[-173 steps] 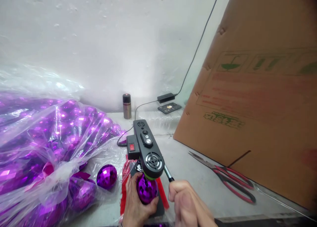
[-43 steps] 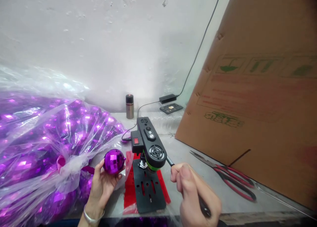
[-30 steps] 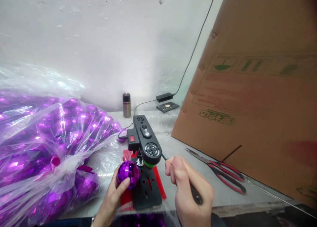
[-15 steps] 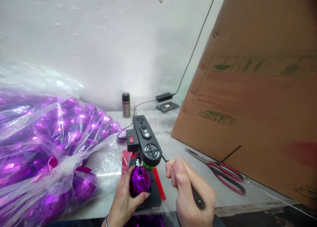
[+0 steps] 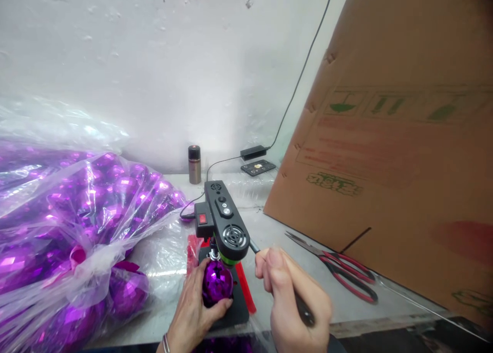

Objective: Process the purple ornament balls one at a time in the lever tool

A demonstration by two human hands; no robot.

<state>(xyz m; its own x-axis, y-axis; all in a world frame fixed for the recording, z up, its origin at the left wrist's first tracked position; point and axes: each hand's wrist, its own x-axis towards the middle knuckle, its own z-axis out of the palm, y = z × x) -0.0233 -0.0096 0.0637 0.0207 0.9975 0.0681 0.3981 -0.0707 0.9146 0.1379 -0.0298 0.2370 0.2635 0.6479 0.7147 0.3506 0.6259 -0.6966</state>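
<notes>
A shiny purple bauble (image 5: pixel 217 282) is held in my left hand (image 5: pixel 192 302), thumb at its lower right and fingers along its left side. Its silver cap sits up against the underside of a small black bench machine (image 5: pixel 226 222) with round vents and a red switch. My right hand (image 5: pixel 293 297) is closed in a fist round the black-gripped lever (image 5: pixel 304 309), whose metal rod runs to the machine's right side. The machine's dark base (image 5: pixel 241 309) lies under the bauble, with red tape strips beside it.
Clear plastic bags of purple baubles (image 5: pixel 111 193) fill the left. Red-handled scissors (image 5: pixel 348 273) lie at right before a large cardboard box (image 5: pixel 385 152). Behind stand a small flask (image 5: pixel 194 165), a black power adapter (image 5: pixel 254 152) and a phone (image 5: pixel 258 167).
The whole view has shifted very slightly. Both hands keep their holds on the bauble and the lever, with no clear movement of either.
</notes>
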